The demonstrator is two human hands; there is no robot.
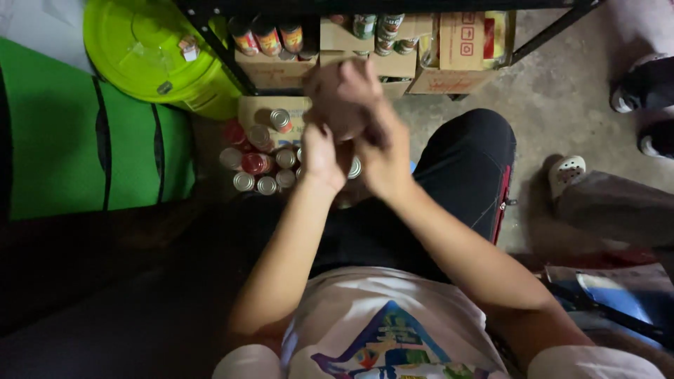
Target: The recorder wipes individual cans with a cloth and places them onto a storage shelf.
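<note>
A brownish, blurred object (342, 95) is held up between both hands, too smeared to tell its kind; it looks rounded and fist-sized in shape. Beneath it, a cluster of small cans (263, 165) with silver tops and red sides stands upright on the floor, packed close together.
</note>
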